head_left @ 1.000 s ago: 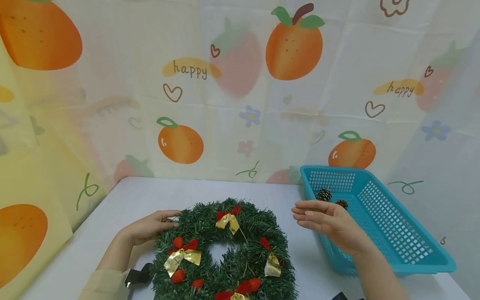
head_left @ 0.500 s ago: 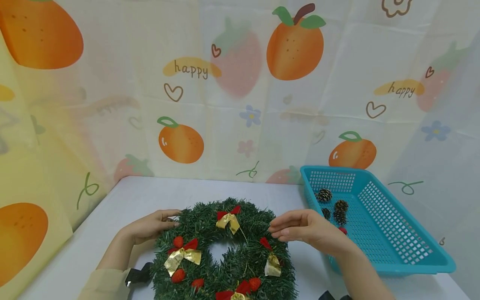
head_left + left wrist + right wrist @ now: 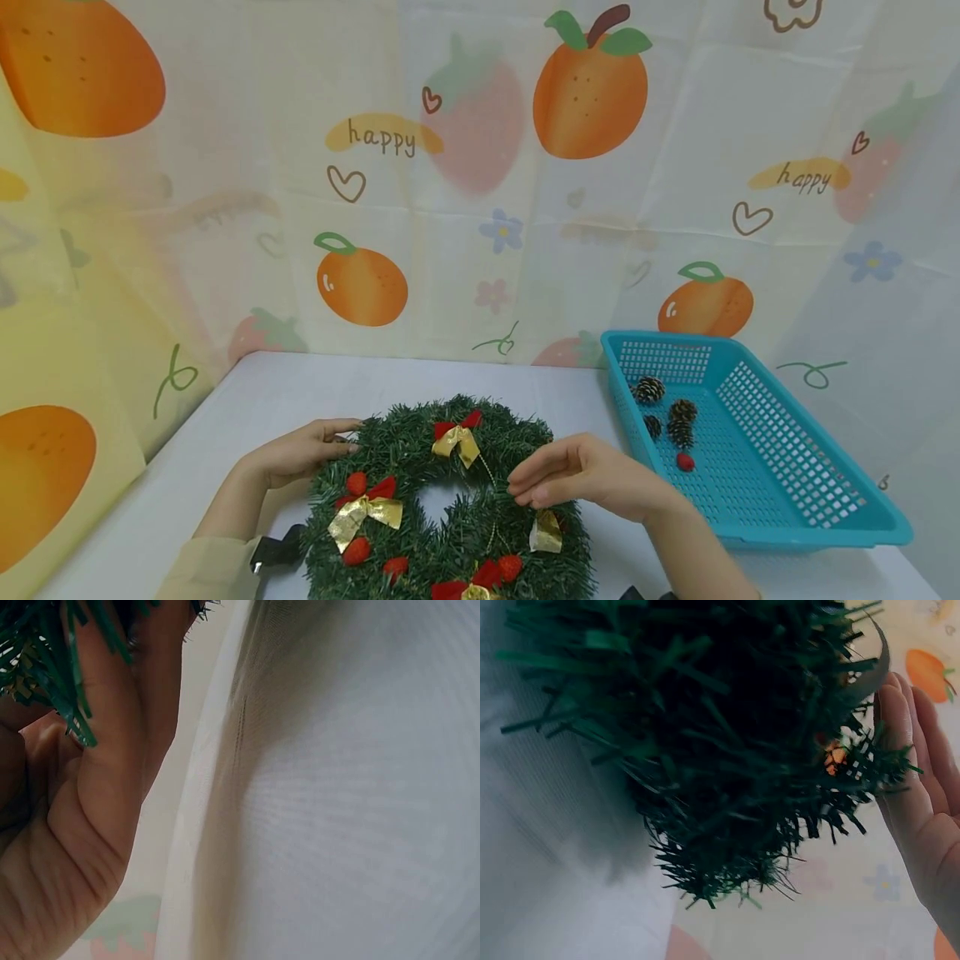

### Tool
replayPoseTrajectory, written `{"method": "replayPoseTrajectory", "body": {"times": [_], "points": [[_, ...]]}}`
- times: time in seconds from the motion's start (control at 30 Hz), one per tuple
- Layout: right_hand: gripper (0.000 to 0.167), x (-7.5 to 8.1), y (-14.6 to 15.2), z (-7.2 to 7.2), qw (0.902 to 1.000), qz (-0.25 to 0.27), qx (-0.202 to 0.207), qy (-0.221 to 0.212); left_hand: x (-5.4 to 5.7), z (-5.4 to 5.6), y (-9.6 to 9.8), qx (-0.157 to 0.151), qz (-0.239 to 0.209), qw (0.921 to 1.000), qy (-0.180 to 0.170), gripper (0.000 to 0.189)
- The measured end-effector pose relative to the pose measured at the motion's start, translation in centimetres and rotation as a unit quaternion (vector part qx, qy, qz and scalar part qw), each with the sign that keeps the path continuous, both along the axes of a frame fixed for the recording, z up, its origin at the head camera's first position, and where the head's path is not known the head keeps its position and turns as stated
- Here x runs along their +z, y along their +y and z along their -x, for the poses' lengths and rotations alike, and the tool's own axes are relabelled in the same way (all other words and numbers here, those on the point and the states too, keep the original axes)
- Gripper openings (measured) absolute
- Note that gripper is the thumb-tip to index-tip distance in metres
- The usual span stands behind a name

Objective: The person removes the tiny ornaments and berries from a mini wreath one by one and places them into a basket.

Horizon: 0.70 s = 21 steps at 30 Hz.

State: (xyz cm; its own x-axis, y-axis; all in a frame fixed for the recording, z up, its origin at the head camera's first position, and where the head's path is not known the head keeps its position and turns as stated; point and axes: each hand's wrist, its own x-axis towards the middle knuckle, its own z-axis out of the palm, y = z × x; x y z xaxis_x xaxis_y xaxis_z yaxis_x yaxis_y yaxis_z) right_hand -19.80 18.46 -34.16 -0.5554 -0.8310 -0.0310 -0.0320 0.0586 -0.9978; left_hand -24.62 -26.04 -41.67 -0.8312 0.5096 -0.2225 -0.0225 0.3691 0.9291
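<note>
A green Christmas wreath (image 3: 442, 417) lies on the white table, decorated with red-and-gold bows (image 3: 366, 515) and small red berries (image 3: 357, 552). My left hand (image 3: 303, 454) holds its upper left edge; in the left wrist view the fingers (image 3: 109, 750) run up behind green needles, their tips hidden. Over the wreath's right side is my right hand (image 3: 588, 479), with fingers together and nearly straight, covering the red part of the right bow (image 3: 545, 532). The right wrist view shows these fingers (image 3: 907, 757) beside the needles, and nothing visible is held.
At the right stands a blue plastic basket (image 3: 795, 533) containing several pine cones (image 3: 681, 433) and one red berry (image 3: 686, 462). A dark strap end (image 3: 277, 552) lies by the left wrist. Behind the table hangs a fruit-printed cloth (image 3: 465, 275).
My right hand has moved left and down from beside the basket to above the wreath's right side, uncovering the cones and berry in the basket. My left hand and the wreath have stayed put.
</note>
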Motion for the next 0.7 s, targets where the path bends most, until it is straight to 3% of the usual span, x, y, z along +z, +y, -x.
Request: {"method": "replayPoseTrajectory", "body": {"times": [0.4,0.7], "points": [[0.038,-1.6,-0.9,0.1,0.999,-0.004,0.035,-0.026,0.1,0.1,0.0,-0.009,-0.002,1.0,0.002,0.07],[0.04,-2.2,-1.3,-0.1,0.9971,-0.054,0.05,-0.019,-0.1,0.1,-0.1,0.005,-0.003,1.0,-0.006,0.07]]}}
